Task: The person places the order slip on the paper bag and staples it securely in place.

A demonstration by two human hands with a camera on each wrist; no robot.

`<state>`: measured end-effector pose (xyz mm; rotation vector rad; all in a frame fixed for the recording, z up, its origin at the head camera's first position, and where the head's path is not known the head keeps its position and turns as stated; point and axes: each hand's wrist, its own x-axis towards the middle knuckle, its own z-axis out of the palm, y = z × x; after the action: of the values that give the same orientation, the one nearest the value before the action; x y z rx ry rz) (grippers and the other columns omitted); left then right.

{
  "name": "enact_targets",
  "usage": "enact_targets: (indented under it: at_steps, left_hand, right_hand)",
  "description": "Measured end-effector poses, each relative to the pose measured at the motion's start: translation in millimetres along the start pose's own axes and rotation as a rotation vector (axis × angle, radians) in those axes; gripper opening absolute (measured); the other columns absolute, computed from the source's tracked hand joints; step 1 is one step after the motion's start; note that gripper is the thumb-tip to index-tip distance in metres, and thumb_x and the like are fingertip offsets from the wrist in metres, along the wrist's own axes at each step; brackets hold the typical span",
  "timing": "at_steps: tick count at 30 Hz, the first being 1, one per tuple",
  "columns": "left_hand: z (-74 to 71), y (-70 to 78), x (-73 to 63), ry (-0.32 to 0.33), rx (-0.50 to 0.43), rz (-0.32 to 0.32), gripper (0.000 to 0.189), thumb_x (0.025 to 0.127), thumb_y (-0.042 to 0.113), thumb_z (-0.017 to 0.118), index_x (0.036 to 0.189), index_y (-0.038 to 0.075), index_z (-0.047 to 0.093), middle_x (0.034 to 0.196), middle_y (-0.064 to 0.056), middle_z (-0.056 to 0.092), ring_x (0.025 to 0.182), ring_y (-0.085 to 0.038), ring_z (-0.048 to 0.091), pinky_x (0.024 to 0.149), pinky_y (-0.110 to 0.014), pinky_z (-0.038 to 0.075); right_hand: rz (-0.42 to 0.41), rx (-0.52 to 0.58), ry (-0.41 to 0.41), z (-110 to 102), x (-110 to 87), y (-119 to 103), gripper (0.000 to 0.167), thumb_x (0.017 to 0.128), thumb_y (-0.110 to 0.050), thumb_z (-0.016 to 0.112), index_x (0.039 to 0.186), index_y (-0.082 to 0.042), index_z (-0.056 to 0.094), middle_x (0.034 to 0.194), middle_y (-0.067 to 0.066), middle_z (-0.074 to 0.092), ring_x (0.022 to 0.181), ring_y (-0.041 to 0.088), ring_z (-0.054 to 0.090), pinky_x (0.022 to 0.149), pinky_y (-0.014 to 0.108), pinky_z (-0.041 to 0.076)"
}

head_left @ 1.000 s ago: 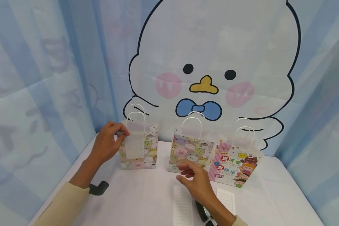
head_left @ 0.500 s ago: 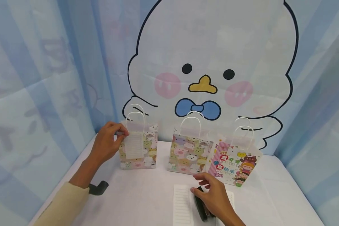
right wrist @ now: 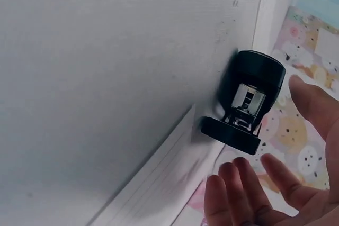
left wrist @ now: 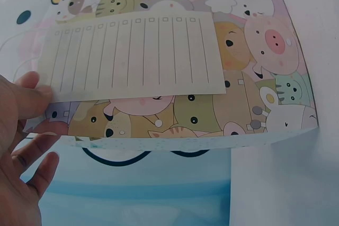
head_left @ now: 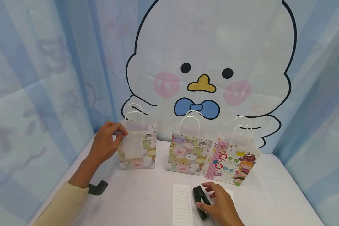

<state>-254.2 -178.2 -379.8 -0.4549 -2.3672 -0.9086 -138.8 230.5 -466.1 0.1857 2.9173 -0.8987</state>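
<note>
My left hand (head_left: 108, 141) pinches a lined paper slip (left wrist: 132, 59) against the top edge of a gift bag (head_left: 149, 153) with animal faces, at the left of the head view. Thumb and fingertips meet at the slip's upper corner; in the left wrist view the slip lies over the bag's front. My right hand (head_left: 218, 204) is at a black stapler (head_left: 200, 202) lying on the table. In the right wrist view, thumb and fingers are spread around the stapler with a gap on both sides.
A second animal-print bag (head_left: 187, 153) stands in the middle, and a pink and white bag (head_left: 233, 164) to its right. One lined slip (head_left: 182, 205) lies left of the stapler; another (head_left: 229, 193) is partly hidden by my right hand. Printed cloth (head_left: 203, 40) hangs behind.
My right hand has moved right and down from in front of the middle bag to the stapler. The left hand keeps its pinch on the slip and bag.
</note>
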Motion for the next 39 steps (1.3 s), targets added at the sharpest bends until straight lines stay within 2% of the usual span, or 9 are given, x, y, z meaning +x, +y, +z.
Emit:
enact_targets:
  at_steps: [8,14,23,26,29,33,39]
  left_hand:
    - [-0.5,-0.2,-0.6,0.009,0.001,0.003,0.021,0.091,-0.012,0.072,0.095,0.008,0.075,0.099,-0.012,0.072,0.1,-0.03,0.06,0.083,-0.051,0.056]
    - [-0.1,-0.7,-0.5,0.008,-0.001,0.003,0.021,0.091,-0.012,0.072,0.095,0.008,0.075,0.098,-0.011,0.072,0.1,-0.03,0.06,0.084,-0.051,0.056]
    - [0.4,-1.1,-1.0,0.014,0.001,0.01,0.021,0.091,-0.012,0.072,0.094,0.008,0.075,0.098,-0.011,0.071,0.099,-0.029,0.06,0.081,-0.05,0.056]
    - [1.2,-1.4,-0.4,0.018,-0.001,0.015,0.021,0.091,-0.012,0.072,0.094,0.008,0.075,0.097,-0.011,0.071,0.098,-0.028,0.06,0.081,-0.05,0.056]
    - [1.4,-0.8,-0.5,0.019,-0.002,0.017,0.021,0.091,-0.012,0.072,0.094,0.008,0.075,0.097,-0.011,0.071,0.098,-0.028,0.06,0.081,-0.05,0.056]
    - [1.4,-0.6,-0.5,0.017,0.004,0.017,0.02,0.091,-0.011,0.072,0.095,0.008,0.075,0.097,-0.011,0.072,0.099,-0.029,0.06,0.081,-0.049,0.055]
    - [1.5,-1.3,0.1,0.01,0.011,0.012,0.02,0.092,-0.011,0.071,0.095,0.008,0.075,0.098,-0.011,0.071,0.099,-0.029,0.06,0.081,-0.05,0.056]
  right_hand:
    - [0.013,-0.019,-0.03,5,-1.2,5,0.08,0.067,-0.04,0.101,0.135,-0.019,0.065,0.106,-0.001,0.067,0.089,0.015,0.06,0.08,0.041,0.054]
    - [-0.006,-0.069,-0.027,10,-3.2,4,0.08,0.064,-0.043,0.102,0.129,-0.011,0.066,0.101,0.001,0.065,0.086,0.015,0.058,0.078,0.039,0.052]
    - [0.018,-0.179,-0.043,16,-2.2,-1,0.087,0.058,-0.054,0.102,0.122,-0.007,0.067,0.1,0.003,0.06,0.084,0.016,0.053,0.075,0.038,0.05]
    - [0.025,-0.196,-0.056,16,-1.1,-2,0.087,0.058,-0.053,0.102,0.121,-0.004,0.067,0.098,0.004,0.058,0.082,0.017,0.051,0.074,0.037,0.049]
    - [0.014,-0.218,-0.065,16,-0.4,-2,0.081,0.061,-0.048,0.102,0.119,-0.004,0.068,0.096,0.004,0.057,0.082,0.018,0.051,0.075,0.038,0.049]
    - [0.001,-0.204,-0.072,12,-0.5,-3,0.072,0.065,-0.04,0.102,0.119,-0.008,0.067,0.097,0.003,0.057,0.083,0.018,0.053,0.077,0.041,0.052]
    - [-0.036,-0.122,-0.037,3,-1.1,-6,0.071,0.068,-0.037,0.1,0.126,-0.014,0.064,0.103,0.002,0.065,0.089,0.018,0.059,0.082,0.046,0.054]
